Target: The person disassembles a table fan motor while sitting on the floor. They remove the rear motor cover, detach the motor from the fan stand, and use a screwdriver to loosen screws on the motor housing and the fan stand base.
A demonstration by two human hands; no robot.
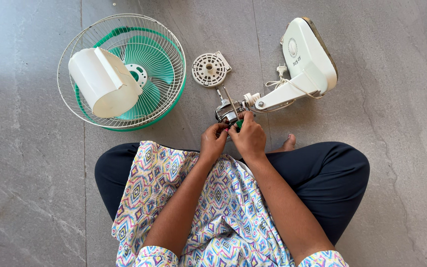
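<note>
A dismantled table fan lies on the grey floor in front of my crossed legs. Its bare metal motor sits at the end of the white neck and base, which lies on its side. My right hand is closed around a green-handled tool, most likely a screwdriver, pressed at the motor's near side. My left hand pinches the motor's lower edge right beside it. Fingers hide the tool's tip.
To the left lies a wire grille holding the green fan blade and a white motor cover. A round white vented cap rests beyond the motor. The plug and cord lie by the base.
</note>
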